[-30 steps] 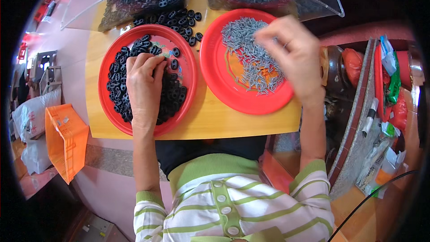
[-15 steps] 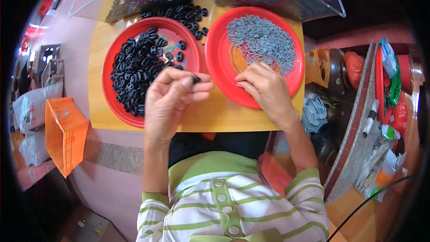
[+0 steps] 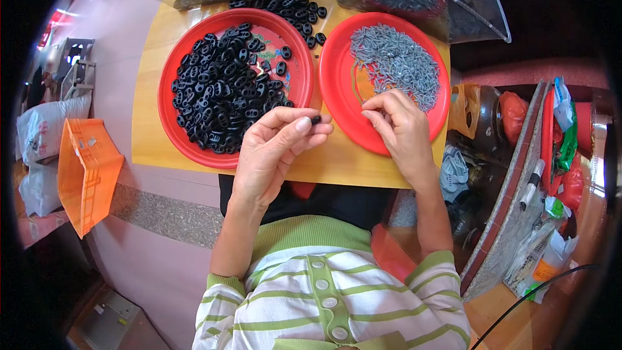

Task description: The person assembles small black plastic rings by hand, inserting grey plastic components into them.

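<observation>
The left hand (image 3: 272,149) is pinching 1 black plastic piece (image 3: 316,119) in its grip, held lower over the worktop (image 3: 152,91) than before. The right hand (image 3: 402,126) is now resting on the right red plate (image 3: 337,84), fingertips pressed together beside the grey pieces (image 3: 395,65).

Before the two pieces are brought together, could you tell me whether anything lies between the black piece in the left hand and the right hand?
Nothing visible does: the black piece and the right hand face across bare plate rim.
</observation>
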Available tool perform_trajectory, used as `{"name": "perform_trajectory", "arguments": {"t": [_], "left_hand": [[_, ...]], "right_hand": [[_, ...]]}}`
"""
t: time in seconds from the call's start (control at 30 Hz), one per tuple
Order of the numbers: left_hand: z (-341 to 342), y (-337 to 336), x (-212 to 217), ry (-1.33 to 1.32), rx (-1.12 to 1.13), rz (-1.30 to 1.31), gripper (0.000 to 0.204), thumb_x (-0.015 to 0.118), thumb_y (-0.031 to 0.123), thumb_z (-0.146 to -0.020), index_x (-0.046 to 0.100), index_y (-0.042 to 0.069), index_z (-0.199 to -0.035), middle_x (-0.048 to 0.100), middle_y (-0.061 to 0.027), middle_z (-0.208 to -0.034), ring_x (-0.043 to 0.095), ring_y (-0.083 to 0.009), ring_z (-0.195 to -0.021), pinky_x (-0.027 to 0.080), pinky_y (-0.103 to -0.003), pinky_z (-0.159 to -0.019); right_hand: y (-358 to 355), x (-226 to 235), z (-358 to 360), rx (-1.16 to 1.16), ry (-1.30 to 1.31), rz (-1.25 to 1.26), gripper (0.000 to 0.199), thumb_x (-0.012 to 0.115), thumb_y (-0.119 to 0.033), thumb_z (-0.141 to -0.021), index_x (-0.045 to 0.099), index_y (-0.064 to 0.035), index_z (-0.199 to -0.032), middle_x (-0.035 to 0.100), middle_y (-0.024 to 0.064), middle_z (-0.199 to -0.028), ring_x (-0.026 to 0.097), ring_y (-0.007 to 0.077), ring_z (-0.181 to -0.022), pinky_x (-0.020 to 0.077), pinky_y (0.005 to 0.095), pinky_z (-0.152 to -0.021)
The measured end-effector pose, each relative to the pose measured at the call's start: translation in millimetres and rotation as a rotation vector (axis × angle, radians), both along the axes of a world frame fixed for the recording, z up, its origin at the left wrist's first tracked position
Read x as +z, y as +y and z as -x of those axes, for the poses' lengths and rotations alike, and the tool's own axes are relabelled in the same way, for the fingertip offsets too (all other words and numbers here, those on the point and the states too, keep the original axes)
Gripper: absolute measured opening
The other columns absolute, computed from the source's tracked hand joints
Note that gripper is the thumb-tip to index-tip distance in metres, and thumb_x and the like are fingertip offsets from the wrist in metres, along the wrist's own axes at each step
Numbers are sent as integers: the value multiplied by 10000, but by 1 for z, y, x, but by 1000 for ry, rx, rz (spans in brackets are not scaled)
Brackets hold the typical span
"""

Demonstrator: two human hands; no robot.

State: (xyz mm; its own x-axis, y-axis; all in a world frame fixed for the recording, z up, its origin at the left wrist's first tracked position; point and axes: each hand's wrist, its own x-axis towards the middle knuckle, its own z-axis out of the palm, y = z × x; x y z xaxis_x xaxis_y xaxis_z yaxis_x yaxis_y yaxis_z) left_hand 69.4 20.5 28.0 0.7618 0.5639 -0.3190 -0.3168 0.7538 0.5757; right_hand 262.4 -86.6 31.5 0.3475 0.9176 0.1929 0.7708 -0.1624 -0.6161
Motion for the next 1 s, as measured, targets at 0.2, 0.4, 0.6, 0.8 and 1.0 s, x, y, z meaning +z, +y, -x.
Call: {"name": "perform_trajectory", "arguments": {"t": [0.2, 0.4, 0.6, 0.8, 1.0], "left_hand": [[0, -5, 8, 75, 44, -145, 210, 596, -8, -870, 577, -59, -1073, 628, -185, -1084, 629, -203, -1020, 521, -293, -888], [3, -2, 8, 67, 70, -171, 197, 569, 21, -897, 588, -55, -1078, 653, -168, -1022, 658, -191, -936, 520, -285, -864], [-1, -4, 5, -3, 63, -104, 201, 564, 58, -913, 593, -43, -1084, 661, -131, -926, 643, -135, -779, 520, -241, -738], [2, 1, -3, -41, 4, -37, 183, 582, 67, -907, 611, -36, -1055, 659, -119, -913, 620, -118, -742, 505, -218, -693], [5, 0, -1, -9, 44, -66, 180, 584, 77, -908, 619, -35, -1045, 658, -112, -911, 599, -107, -716, 493, -213, -668]], "right_hand": [[2, 10, 17, -126, 528, -71, 66, 649, -37, -852, 618, -6, -900, 600, 4, -800, 509, 33, -600, 409, 175, -542], [5, 10, 27, -119, 1016, -156, 91, 648, -29, -853, 619, -24, -939, 611, 19, -874, 517, 29, -638, 417, 162, -561], [23, 4, 45, 58, 1052, -332, 114, 650, -21, -841, 620, -31, -950, 600, 57, -1018, 540, 54, -798, 441, 186, -635], [30, 6, 52, 80, 1149, -370, 109, 639, -19, -849, 617, -27, -955, 606, 76, -1035, 550, 66, -815, 453, 198, -657], [34, 10, 55, 110, 1203, -357, 94, 631, -29, -861, 614, -27, -953, 617, 80, -1013, 560, 71, -808, 452, 196, -654]]}}
